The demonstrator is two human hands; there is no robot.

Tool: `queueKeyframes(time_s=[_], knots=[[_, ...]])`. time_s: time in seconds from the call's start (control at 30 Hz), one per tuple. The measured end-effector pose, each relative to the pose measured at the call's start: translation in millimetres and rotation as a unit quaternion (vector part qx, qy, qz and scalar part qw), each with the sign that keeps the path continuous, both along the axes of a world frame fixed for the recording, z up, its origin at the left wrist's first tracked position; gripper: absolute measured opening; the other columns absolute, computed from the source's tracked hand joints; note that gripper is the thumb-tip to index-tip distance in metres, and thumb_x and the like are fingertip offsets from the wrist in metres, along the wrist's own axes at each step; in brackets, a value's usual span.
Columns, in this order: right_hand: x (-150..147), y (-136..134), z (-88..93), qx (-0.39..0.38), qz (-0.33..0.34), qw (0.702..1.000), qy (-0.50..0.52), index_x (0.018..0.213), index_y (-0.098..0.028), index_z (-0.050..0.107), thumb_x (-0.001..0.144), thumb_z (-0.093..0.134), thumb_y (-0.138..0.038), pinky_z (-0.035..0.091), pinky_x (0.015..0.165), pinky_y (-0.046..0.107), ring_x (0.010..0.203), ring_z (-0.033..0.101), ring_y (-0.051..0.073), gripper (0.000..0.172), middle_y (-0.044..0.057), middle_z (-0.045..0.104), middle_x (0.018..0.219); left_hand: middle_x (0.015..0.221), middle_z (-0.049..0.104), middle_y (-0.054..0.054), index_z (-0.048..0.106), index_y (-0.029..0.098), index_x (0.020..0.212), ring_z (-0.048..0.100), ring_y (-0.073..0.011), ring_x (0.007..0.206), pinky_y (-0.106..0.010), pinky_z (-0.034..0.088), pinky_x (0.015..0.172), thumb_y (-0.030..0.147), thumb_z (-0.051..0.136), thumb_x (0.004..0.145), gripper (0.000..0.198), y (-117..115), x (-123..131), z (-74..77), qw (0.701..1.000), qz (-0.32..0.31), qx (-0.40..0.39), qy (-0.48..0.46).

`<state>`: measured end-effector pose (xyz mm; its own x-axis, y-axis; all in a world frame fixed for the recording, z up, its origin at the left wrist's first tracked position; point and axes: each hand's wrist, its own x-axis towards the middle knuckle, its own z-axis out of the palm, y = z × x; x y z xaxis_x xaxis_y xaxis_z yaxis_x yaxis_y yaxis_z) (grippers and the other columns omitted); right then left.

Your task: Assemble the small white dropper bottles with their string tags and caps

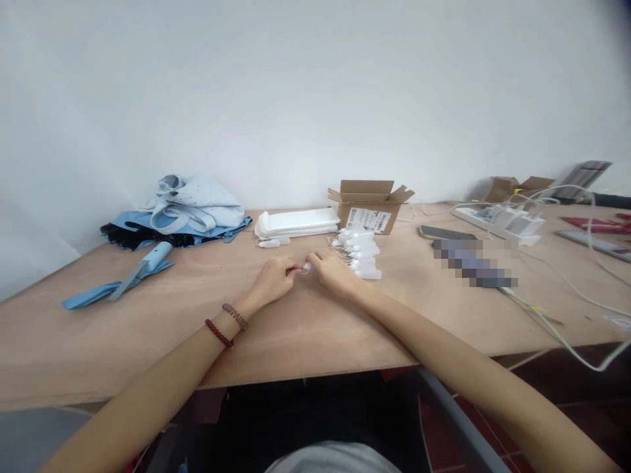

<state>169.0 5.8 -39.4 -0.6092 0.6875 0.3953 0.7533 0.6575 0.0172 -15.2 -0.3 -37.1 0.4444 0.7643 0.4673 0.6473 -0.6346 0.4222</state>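
My left hand (276, 277) and my right hand (332, 270) meet low over the middle of the wooden table, fingers pinched. Between the fingertips shows a small white piece (306, 267) with a thin loop of string; my right fingers cover most of it. What my left fingertips pinch is too small to make out. Just right of my right hand lies a group of small translucent white bottles (363, 249) with thin strings at their narrow ends. Behind my left hand a couple of similar white pieces (274, 242) lie by a stack of flat white packs (298, 222).
An open cardboard box (369, 211) stands behind the bottles. At left lie a folded blue umbrella (158, 253) and a pale cloth bag (197, 200). On the right are a dark phone (446, 233), a blurred-out device (473, 264), a power strip (503, 223) and loose white cables (557, 335).
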Motion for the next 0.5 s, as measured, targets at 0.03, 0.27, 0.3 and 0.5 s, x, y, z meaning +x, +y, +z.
queueKeyframes(time_s=[0.03, 0.27, 0.3, 0.5], knots=[[-0.3, -0.4, -0.4, 0.0, -0.002, 1.0, -0.003, 0.104, -0.013, 0.057, 0.087, 0.04, -0.004, 0.037, 0.08, 0.03, 0.093, 0.053, 0.022, 0.025, 0.012, 0.059, 0.098, 0.078, 0.069, -0.008, 0.071, 0.015, 0.079, 0.058, -0.0185, 0.069, -0.028, 0.041, 0.065, 0.015, 0.051, 0.082, 0.02, 0.1, 0.0, -0.8, 1.0, -0.001, 0.002, 0.003], [-1.8, -6.3, -0.7, -0.013, 0.012, 1.0, 0.014, 0.104, -0.012, 0.054, 0.084, 0.038, -0.001, 0.039, 0.082, 0.03, 0.095, 0.053, 0.021, 0.028, 0.013, 0.059, 0.101, 0.075, 0.068, -0.007, 0.071, 0.015, 0.076, 0.058, -0.0186, 0.068, -0.028, 0.04, 0.064, 0.014, 0.051, 0.081, 0.021, -0.6, -0.1, -1.6, 1.0, -0.002, 0.0, 0.012], [-1.7, -7.3, -0.2, -0.019, 0.014, 1.0, 0.02, 0.104, -0.012, 0.054, 0.083, 0.038, 0.0, 0.039, 0.082, 0.029, 0.095, 0.053, 0.021, 0.029, 0.013, 0.059, 0.102, 0.076, 0.069, -0.007, 0.071, 0.016, 0.076, 0.059, -0.0187, 0.068, -0.028, 0.041, 0.064, 0.014, 0.051, 0.081, 0.021, -1.1, -0.2, -1.3, 1.0, -0.003, 0.0, 0.012], [0.6, -10.7, 2.6, -0.047, 0.019, 0.997, 0.059, 0.108, -0.012, 0.05, 0.073, 0.039, 0.006, 0.039, 0.081, 0.027, 0.095, 0.054, 0.02, 0.041, 0.013, 0.06, 0.102, 0.081, 0.072, -0.007, 0.073, 0.017, 0.08, 0.063, -0.0197, 0.071, -0.029, 0.043, 0.067, 0.014, 0.051, 0.081, 0.022, -5.3, -0.7, -0.8, 1.0, -0.012, 0.007, 0.01]])
